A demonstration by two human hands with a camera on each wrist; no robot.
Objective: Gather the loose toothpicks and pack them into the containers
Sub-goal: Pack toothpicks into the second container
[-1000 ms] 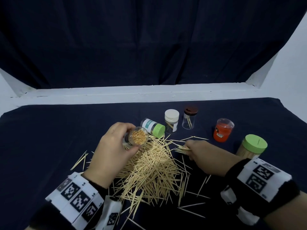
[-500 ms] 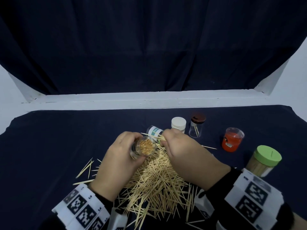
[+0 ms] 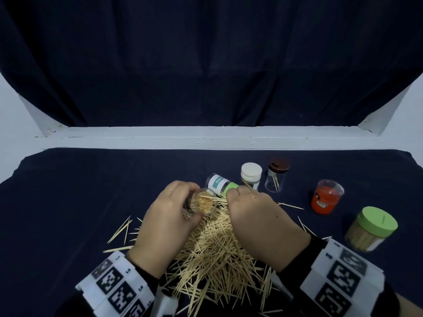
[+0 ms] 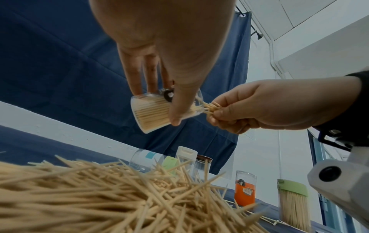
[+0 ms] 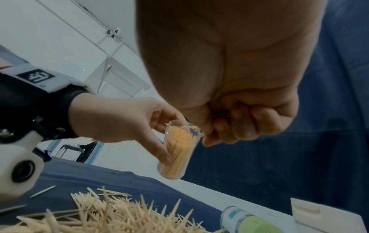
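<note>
Here the left hand [image 4: 159, 47] is gripping the clear jar [image 4: 159, 112], tilted, while the right hand [image 4: 265, 107] is pinching a toothpick bundle [image 4: 210, 107], probably feeding best points-first.

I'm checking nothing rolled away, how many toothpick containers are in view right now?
6: clear jar in the left hand; green-capped tube lying down; white-lidded, brown-lidded, orange and green-lidded jars standing.

A clear plastic cylindrical container [image 3: 203, 201], nearly full of upright pale wooden toothpicks, is held tilted above the tabletop, its open mouth met by a small bundle of toothpicks [image 4: 211, 107]. A large heap of loose toothpicks [image 3: 215, 255] is spread below on the dark cloth.
</note>
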